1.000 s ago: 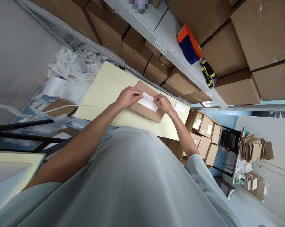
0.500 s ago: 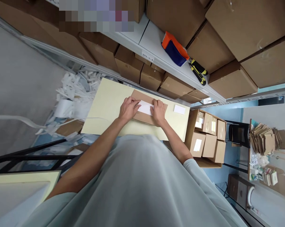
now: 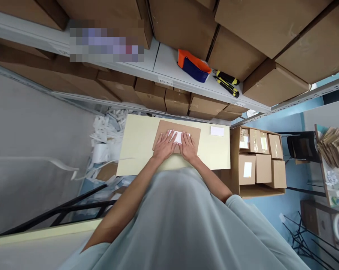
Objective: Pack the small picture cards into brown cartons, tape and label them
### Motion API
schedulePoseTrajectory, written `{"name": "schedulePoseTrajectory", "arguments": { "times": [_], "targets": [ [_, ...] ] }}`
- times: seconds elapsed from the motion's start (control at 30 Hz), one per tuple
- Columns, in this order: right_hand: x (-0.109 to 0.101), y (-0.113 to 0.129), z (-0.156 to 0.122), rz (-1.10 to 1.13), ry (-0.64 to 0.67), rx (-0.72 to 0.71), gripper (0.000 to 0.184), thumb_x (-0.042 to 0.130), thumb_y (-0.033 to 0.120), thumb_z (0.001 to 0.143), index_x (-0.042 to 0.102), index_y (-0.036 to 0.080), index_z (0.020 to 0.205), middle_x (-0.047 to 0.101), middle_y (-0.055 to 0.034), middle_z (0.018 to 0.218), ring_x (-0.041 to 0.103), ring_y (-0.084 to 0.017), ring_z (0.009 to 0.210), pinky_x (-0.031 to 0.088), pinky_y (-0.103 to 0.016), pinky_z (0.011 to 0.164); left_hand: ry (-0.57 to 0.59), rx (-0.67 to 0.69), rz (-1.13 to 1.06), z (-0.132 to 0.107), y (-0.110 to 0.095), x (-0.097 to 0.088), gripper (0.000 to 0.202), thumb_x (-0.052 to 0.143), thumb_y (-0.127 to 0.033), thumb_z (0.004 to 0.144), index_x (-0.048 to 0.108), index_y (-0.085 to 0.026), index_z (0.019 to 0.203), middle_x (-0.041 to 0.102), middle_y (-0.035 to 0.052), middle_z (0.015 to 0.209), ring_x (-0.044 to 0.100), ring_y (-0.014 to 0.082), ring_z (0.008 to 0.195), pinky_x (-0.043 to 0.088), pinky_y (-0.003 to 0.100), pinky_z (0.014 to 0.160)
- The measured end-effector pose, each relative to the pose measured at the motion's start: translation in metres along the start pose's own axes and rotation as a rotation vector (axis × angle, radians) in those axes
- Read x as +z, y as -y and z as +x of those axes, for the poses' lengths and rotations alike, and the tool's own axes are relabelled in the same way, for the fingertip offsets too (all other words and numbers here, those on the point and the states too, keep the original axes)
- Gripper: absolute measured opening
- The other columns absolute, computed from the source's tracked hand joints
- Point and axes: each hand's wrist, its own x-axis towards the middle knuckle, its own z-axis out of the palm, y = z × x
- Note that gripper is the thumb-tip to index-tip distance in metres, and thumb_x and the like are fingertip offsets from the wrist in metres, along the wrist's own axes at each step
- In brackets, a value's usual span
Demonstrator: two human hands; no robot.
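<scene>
A flat brown piece of cardboard (image 3: 176,125) lies on the pale yellow table (image 3: 140,135). On its middle is a white paper label (image 3: 178,139), partly covered by my fingers. My left hand (image 3: 164,145) rests flat across the label's left part with its fingers stretched out. Over the right part lies my right hand (image 3: 188,146), also flat with fingers spread. Neither hand is wrapped round anything. Further right on the table is a small stack of white labels or one label (image 3: 217,131); I cannot tell which.
A large open carton (image 3: 258,190) with several small boxes stands at the table's right. Behind the table, a shelf (image 3: 168,60) holds cartons, an orange-and-blue holder (image 3: 194,66) and yellow-and-black cutters (image 3: 227,83). White paper scraps (image 3: 109,129) are heaped at the left.
My fingers have gone from pinching near the label's edges to lying flat on it, and the hands are closer together. The camera view has shifted and turned slightly.
</scene>
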Motion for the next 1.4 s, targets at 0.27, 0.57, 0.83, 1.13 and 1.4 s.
{"name": "schedulePoseTrajectory", "arguments": {
  "times": [0.27, 0.57, 0.83, 1.13, 1.4],
  "targets": [
    [0.002, -0.006, -0.009, 0.031, -0.071, 0.118, 0.067, 0.029, 0.033, 0.117, 0.029, 0.008, 0.179, 0.023, -0.0157, 0.187, 0.016, -0.032, 0.177, 0.015, -0.058, 0.143, -0.014, -0.059, 0.053, 0.001, -0.008, 0.002, 0.076, 0.036, -0.033, 0.108, 0.026, -0.013, 0.18, 0.028, 0.0155, 0.185, 0.014, 0.0391, 0.175, 0.001, 0.07, 0.14],
    [-0.001, -0.014, -0.011, 0.06, -0.088, 0.119, 0.065, 0.031, 0.032, 0.117, 0.028, 0.018, 0.18, 0.026, -0.0099, 0.187, 0.018, -0.03, 0.177, 0.015, -0.059, 0.143, -0.017, -0.051, 0.087, -0.004, -0.004, 0.0, 0.075, 0.033, -0.035, 0.109, 0.025, -0.015, 0.181, 0.033, 0.0132, 0.183, 0.018, 0.0385, 0.175, -0.001, 0.069, 0.14],
    [0.004, -0.004, -0.006, 0.069, -0.033, 0.05, 0.064, 0.03, 0.032, 0.117, 0.032, 0.014, 0.179, 0.024, -0.0097, 0.187, 0.018, -0.029, 0.176, 0.014, -0.054, 0.144, 0.135, 0.116, 0.098, -0.016, -0.007, 0.006, 0.072, 0.029, -0.036, 0.11, 0.031, -0.016, 0.18, 0.032, 0.0121, 0.183, 0.024, 0.0318, 0.174, 0.008, 0.058, 0.143],
    [0.007, -0.005, -0.011, 0.091, -0.121, 0.18, 0.064, 0.033, 0.033, 0.117, 0.033, 0.017, 0.179, 0.023, -0.0139, 0.187, 0.016, -0.032, 0.177, 0.014, -0.061, 0.142, 0.039, -0.048, 0.132, -0.024, -0.015, 0.021, 0.074, 0.033, -0.043, 0.112, 0.027, -0.018, 0.181, 0.027, 0.0145, 0.185, 0.013, 0.0405, 0.175, 0.006, 0.071, 0.14],
    [-0.008, -0.042, -0.023, 0.155, -0.138, 0.268, 0.065, 0.038, 0.035, 0.117, 0.032, 0.019, 0.179, 0.012, -0.0142, 0.189, 0.009, -0.033, 0.178, 0.012, -0.062, 0.142, 0.068, -0.136, 0.138, -0.05, 0.002, 0.005, 0.078, 0.041, -0.058, 0.111, 0.033, -0.021, 0.179, 0.017, 0.0173, 0.187, 0.008, 0.0464, 0.174, 0.004, 0.079, 0.136]
  ]
}}
